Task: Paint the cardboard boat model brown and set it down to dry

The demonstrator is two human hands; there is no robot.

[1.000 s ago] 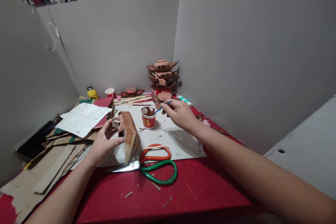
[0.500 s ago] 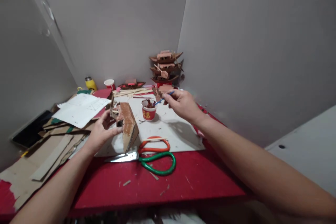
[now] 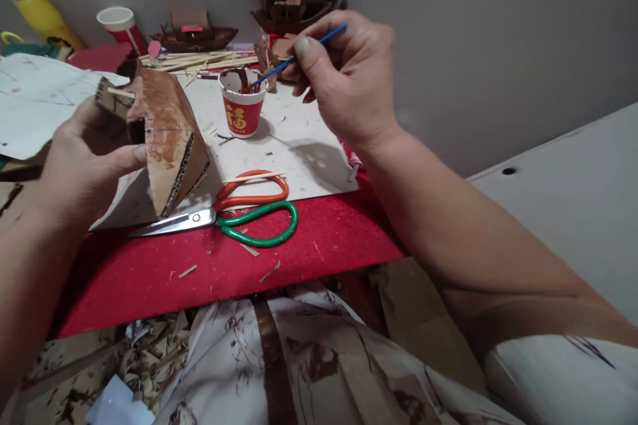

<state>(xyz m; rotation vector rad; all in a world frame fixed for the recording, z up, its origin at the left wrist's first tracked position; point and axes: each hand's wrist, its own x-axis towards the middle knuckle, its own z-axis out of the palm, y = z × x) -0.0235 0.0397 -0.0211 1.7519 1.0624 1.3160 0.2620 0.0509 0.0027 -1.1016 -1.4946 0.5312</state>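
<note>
While working just beyond the scissors (image 3: 201, 218) on the red table (image 3: 224, 272), clasps a tilted cardboard boat (image 3: 167, 103) between thumb and fingers of the left hand (image 3: 92, 159); cannot tell whether resting on the white sheet (image 3: 304, 159) or raised off it. Shows brown along the upper side, bare cardboard at the near tip. Farther on, pinches a slim blue-handled brush (image 3: 279, 68) in the right hand (image 3: 349, 76), with its end inside the red paper cup (image 3: 244, 114), right of the boat and apart from it. Seems to be loading brown paint (image 3: 242, 79), with the coating unfinished. Probably calls next for easing out, wiping against the rim and crossing left without dripping. Farthest off, shows pale sticks (image 3: 199, 61) and a small brown boat (image 3: 194, 38).
</note>
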